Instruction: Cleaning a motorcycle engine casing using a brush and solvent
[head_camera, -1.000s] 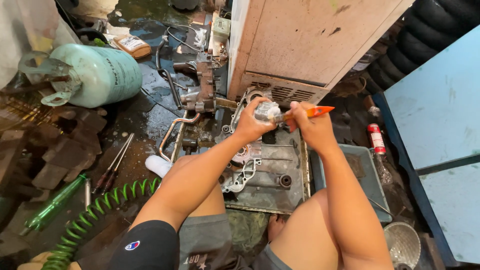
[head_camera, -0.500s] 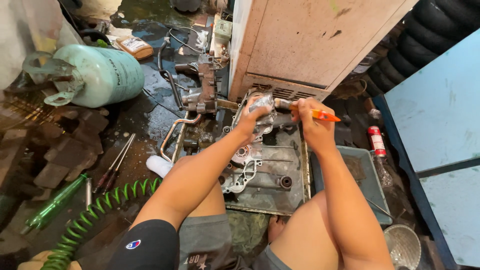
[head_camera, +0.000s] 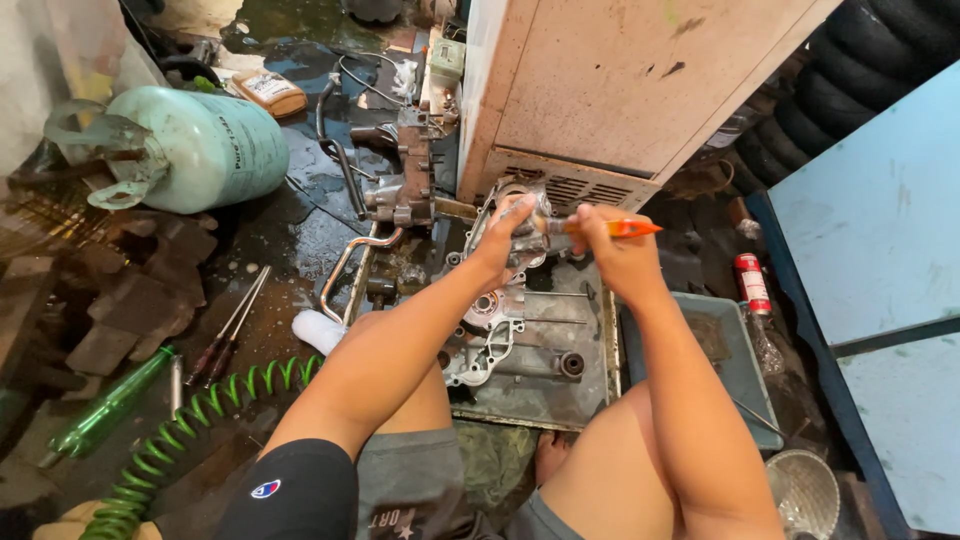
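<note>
My left hand grips the upper part of a grey metal engine casing that rests in a shallow metal tray between my knees. In my right hand is an orange-handled brush, held sideways with its bristle end against the casing just beside my left fingers. The top of the casing is partly hidden by both hands.
A pale green gas cylinder lies at the left. A green coiled hose, a green bottle and two screwdrivers lie on the wet floor. A white metal cabinet stands behind. A grey plastic tray and red can sit right.
Both hands have shifted slightly up and to the left on the casing, and the brush has gone from tilted to nearly level.
</note>
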